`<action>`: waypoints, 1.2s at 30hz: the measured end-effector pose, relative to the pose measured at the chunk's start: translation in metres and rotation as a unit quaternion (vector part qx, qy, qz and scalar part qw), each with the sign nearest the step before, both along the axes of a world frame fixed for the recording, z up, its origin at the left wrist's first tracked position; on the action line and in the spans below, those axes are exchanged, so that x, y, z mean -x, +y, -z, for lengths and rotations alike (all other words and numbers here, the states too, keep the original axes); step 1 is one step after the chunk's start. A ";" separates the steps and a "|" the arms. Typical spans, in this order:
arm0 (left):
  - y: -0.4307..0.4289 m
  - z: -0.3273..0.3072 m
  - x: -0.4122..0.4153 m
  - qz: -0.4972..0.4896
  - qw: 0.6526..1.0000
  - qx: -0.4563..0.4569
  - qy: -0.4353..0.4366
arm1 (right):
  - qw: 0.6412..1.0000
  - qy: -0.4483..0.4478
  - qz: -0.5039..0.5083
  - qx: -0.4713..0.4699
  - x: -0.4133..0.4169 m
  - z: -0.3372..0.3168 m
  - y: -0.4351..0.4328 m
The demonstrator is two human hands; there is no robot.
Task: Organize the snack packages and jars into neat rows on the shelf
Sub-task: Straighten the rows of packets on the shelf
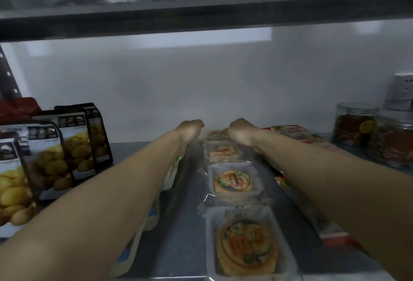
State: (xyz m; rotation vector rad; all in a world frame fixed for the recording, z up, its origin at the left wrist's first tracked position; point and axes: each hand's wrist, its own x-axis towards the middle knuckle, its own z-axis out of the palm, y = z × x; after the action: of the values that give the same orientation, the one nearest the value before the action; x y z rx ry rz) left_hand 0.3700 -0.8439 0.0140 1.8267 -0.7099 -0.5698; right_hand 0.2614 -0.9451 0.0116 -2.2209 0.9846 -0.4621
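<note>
Observed: left hand (pixel 191 128) and right hand (pixel 240 132) flanked the rearmost pastry pack (pixel 215 134) of the centre row on the shelf (pixel 178 224) — fingers curled from view, grip not determinable. Jars (pixel 355 124) stood far right.

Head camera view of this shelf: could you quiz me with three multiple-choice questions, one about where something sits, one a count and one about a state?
1. The row of wrapped pastry trays runs:
A. down the middle of the shelf
B. on the level above
C. left of the bags

2. How many clear jars show at the right?
A. none
B. two
C. five

3. The bags with yellow food pictured are:
A. lying flat
B. hanging from hooks
C. standing upright

Answers:
1 A: the trays line up from the near edge towards the left hand and right hand.
2 B: two lidded jars stand side by side.
3 C: each bag stands on its base, facing forward.
</note>
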 end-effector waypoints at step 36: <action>0.204 0.026 0.011 0.071 0.968 0.135 0.201 | 0.945 -0.152 0.035 -0.288 -0.036 0.012 0.207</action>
State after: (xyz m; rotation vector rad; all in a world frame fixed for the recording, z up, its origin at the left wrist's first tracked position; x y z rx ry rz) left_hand 0.3593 -0.6399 -0.0121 1.3598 -0.6096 -0.8641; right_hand 0.2978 -0.7384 -0.0005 -1.5436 0.8942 -0.4601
